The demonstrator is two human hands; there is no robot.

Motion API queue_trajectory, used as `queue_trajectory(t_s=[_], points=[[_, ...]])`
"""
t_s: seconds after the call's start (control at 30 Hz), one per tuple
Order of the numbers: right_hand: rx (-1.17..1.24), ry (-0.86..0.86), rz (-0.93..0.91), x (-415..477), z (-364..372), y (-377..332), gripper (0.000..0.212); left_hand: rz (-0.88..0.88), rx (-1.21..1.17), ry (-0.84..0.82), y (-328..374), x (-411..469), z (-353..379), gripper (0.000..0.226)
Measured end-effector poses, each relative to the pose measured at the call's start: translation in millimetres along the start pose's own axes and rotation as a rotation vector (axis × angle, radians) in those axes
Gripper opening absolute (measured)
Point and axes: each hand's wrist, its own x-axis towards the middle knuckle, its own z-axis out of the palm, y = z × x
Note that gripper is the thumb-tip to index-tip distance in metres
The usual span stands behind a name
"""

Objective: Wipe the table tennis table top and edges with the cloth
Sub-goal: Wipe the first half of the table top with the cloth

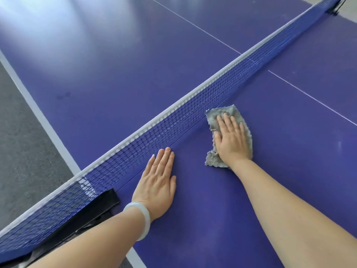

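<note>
Centre right of the frame: grey cloth (232,111) lying flat on the blue table top (251,194), just beside the foot of the net (193,110). Pressed onto it, palm down, the right hand (230,141), fingers straight and slightly spread, pinching nothing; cloth edges showing above the fingertips and along both sides of the hand. Lower centre: left hand (158,181) laid palm down on the bare table top, fingers straight and close together, tips near the bottom of the net, apart from the cloth. Pale bracelet (142,219) on the left wrist. Lower left: black net clamp (100,203) at the table's side edge. Grey floor (21,144) along the left. Thin white centre line (309,96) crossing the upper right.
</note>
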Motion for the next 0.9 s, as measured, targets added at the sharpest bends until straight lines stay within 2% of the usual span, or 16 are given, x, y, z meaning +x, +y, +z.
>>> queue_trajectory(t_s=[0.07,0.13,0.23,0.3,0.33,0.43,0.5,0.6,0.7,0.8,0.9], points=[[-0.001,-0.008,0.119,-8.3,1.0,-8.4,0.061,-0.001,0.006,-0.012,1.4,0.5,-1.3,0.065],[0.021,0.013,0.085,-36.2,12.0,-38.2,0.062,-0.006,0.001,-0.021,2.4,-0.4,-1.6,0.065],[0.060,-0.018,-0.248,-93.9,24.0,-62.3,0.061,-0.007,0.005,-0.032,1.8,-0.6,-3.1,0.065],[0.040,-0.044,-0.398,-104.9,18.9,-34.8,0.059,-0.010,-0.008,-0.034,1.9,-1.5,-5.3,0.064],[0.029,-0.023,-0.375,-102.8,15.9,-12.1,0.058,-0.009,-0.033,-0.030,3.6,-1.9,-5.9,0.063],[0.019,0.034,-0.084,-93.3,5.4,42.8,0.063,-0.016,-0.060,-0.009,7.0,-4.2,-10.5,0.061],[-0.012,0.044,0.012,-90.2,7.2,50.0,0.066,-0.040,-0.059,0.034,12.8,0.1,-17.6,0.060],[0.004,0.032,0.011,-88.8,7.3,45.3,0.067,0.112,-0.004,0.065,37.2,29.2,-18.5,0.047],[0.026,0.022,0.010,-88.3,3.2,48.5,0.066,0.196,-0.035,0.030,75.7,82.6,-15.7,0.053],[0.030,0.018,0.002,-88.8,3.5,49.2,0.064,0.095,-0.057,0.016,97.7,136.6,-4.4,0.057],[0.060,0.009,-0.039,-74.2,1.6,58.6,0.063,0.008,-0.076,0.037,105.4,155.0,4.7,0.059]])
